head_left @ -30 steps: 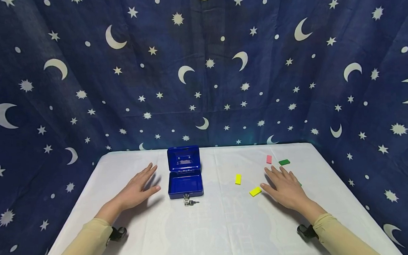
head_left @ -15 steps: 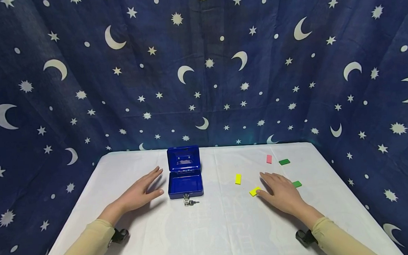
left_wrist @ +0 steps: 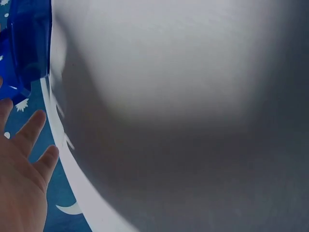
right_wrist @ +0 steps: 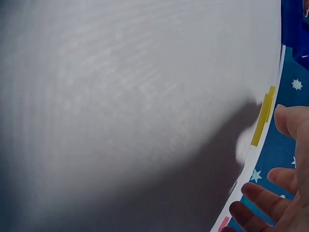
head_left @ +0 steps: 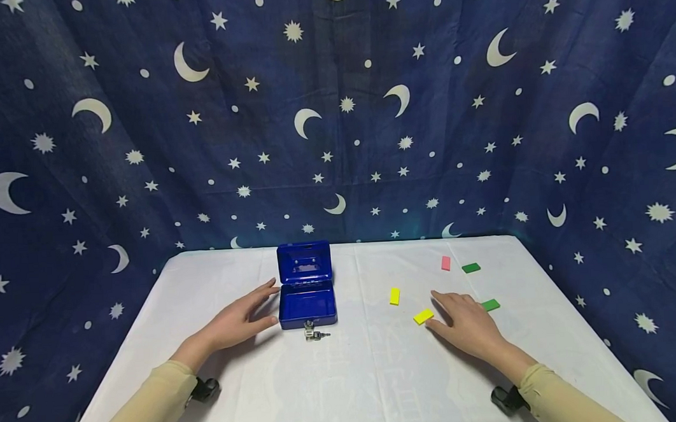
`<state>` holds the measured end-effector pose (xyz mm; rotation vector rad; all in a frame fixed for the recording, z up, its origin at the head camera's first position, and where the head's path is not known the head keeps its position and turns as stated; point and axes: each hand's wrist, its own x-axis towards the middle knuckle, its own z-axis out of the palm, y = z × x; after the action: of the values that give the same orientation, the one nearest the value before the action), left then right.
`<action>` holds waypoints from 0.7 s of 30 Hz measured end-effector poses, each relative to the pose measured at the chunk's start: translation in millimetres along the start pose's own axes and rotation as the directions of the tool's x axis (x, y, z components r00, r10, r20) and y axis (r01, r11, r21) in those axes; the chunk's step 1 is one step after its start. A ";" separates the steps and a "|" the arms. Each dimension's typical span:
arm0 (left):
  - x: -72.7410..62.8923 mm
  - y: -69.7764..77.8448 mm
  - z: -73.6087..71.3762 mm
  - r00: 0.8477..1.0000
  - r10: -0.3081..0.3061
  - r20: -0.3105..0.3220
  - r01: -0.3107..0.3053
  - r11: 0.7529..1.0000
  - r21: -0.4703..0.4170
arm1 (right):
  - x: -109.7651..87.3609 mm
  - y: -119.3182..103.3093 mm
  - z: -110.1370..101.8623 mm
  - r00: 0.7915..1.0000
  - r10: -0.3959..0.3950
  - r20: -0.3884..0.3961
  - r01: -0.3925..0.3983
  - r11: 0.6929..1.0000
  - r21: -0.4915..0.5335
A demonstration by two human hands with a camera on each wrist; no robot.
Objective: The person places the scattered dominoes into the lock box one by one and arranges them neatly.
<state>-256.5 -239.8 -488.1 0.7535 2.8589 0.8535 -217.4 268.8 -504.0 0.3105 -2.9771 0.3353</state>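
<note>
A blue metal cash box (head_left: 306,305) stands on the table with its lid raised and a keyed lock (head_left: 316,332) at its front. My left hand (head_left: 229,323) is at the box's left side, fingers and thumb spread; whether they touch it I cannot tell. In the left wrist view, the fingers of that hand (left_wrist: 23,174) point toward the blue box (left_wrist: 33,38). My right hand (head_left: 468,329) hovers with relaxed fingers, its thumb close beside a yellow block (head_left: 423,317). A green block (head_left: 491,305) is partly hidden behind it. Neither hand holds anything.
A second yellow block (head_left: 395,296) lies between the box and my right hand. Farther back are a pink block (head_left: 446,263) and another green block (head_left: 471,268). A white cloth covers the table (head_left: 347,382); a starry blue curtain (head_left: 356,121) hangs behind and beside it.
My left hand has moved right, up to the box. My right hand has drawn back and slightly left toward the nearer yellow block, uncovering more of the green block. The blocks and box stay put.
</note>
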 end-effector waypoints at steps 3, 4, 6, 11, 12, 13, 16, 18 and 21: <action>2.9 -0.2 2.3 1.000 -0.013 0.012 0.013 1.000 -0.001 | -0.8 0.5 0.5 1.000 0.014 -0.008 -0.014 1.000 0.020; 3.8 0.0 2.8 1.000 -0.020 0.015 0.020 1.000 -0.002 | -1.0 0.4 0.4 1.000 0.020 -0.012 -0.019 0.999 0.028; 5.5 0.9 3.5 0.999 -0.044 0.023 0.044 0.999 -0.010 | -1.4 0.0 -0.2 0.999 0.031 -0.019 -0.030 0.998 0.050; 8.3 2.7 4.9 0.996 -0.082 0.038 0.084 0.995 -0.049 | -1.9 -2.7 -2.7 0.997 0.073 -0.022 -0.071 0.993 0.092; 8.6 2.8 5.3 0.996 -0.080 0.039 0.082 0.995 -0.053 | -2.0 -3.1 -3.0 0.996 0.082 -0.022 -0.080 0.992 0.097; 8.9 2.8 5.7 0.996 -0.082 0.039 0.084 0.995 -0.060 | -2.0 -3.8 -3.3 0.995 0.093 -0.022 -0.090 0.991 0.101; 10.0 2.7 7.1 0.995 -0.091 0.039 0.094 0.992 -0.082 | -2.0 -5.1 -3.1 0.993 0.119 -0.025 -0.116 0.987 0.107; 10.8 2.4 8.2 0.996 -0.087 0.037 0.091 0.991 -0.100 | -2.4 -5.7 -2.1 0.990 0.136 -0.027 -0.133 0.986 0.103; 12.3 2.0 9.7 0.995 -0.093 0.038 0.097 0.986 -0.137 | -2.8 -6.5 0.2 0.987 0.156 -0.028 -0.152 0.983 0.103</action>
<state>-264.5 -227.6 -494.3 0.6045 2.7480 1.0045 -213.3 263.0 -503.2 0.0824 -2.9615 0.5028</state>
